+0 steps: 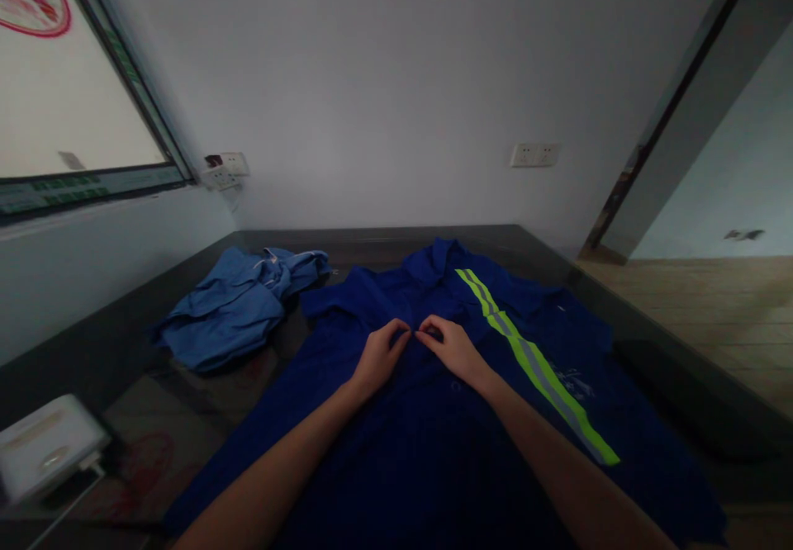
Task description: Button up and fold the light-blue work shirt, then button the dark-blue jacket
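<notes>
A dark blue work jacket [384,443] lies spread flat on a dark table [117,343], collar toward the wall. A neon yellow and grey reflective stripe [533,364] runs down its right side. My left hand [379,353] and my right hand [451,345] meet at the jacket's front, just below the collar. Both hands pinch the fabric there, fingertips nearly touching each other. What sits between the fingertips is too small and dark to name.
A crumpled light blue garment [235,306] lies at the back left of the table. A white box-like device [46,444] with a cable sits at the front left edge. Wall sockets [534,154] are behind. Open floor [700,302] lies to the right.
</notes>
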{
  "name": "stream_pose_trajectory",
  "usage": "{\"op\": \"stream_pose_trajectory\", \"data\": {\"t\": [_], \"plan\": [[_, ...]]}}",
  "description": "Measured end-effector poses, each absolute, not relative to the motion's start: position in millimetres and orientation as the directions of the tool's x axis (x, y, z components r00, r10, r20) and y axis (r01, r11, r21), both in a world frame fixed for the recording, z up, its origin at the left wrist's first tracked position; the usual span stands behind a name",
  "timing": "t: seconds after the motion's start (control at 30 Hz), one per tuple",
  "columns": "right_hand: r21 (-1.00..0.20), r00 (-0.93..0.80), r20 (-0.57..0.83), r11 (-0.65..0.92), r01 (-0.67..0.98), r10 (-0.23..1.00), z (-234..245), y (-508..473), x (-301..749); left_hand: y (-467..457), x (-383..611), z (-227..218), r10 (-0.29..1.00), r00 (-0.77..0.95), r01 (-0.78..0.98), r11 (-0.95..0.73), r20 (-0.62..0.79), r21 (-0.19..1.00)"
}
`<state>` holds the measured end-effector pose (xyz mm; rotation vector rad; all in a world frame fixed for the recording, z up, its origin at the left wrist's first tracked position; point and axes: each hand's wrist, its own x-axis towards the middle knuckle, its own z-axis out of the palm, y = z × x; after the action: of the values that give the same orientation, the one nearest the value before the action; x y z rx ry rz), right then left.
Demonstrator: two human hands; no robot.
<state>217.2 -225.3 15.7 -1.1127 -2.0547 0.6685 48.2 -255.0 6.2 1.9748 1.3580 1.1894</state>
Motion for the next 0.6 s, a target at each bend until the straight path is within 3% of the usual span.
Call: {"op": "stream_pose_trajectory", "data": {"t": [0.2,0.4,0.5,0.6], "plan": [[-0.883,-0.454,0.158,0.331,0.333,0.877,4,-214,226,-250,46,0,0.904,0.123,0.467,-0.418,0.41,0.779],[-0.902,-0.41,0.191,0.324,0.286,0.892,1,-214,224,-261,48,12,0.763,0.218,0.655,-0.577,0.609,0.488],[-0.881,-0.404,0.257,0.385,0.275,0.878,1,-215,223,-269,51,18,0.735,0.316,0.715,-0.6,0.6,0.359],[-0.86,-0.391,0.279,0.41,0.304,0.877,2,-217,223,-269,52,17,0.775,0.33,0.747,-0.563,0.539,0.353]]}}
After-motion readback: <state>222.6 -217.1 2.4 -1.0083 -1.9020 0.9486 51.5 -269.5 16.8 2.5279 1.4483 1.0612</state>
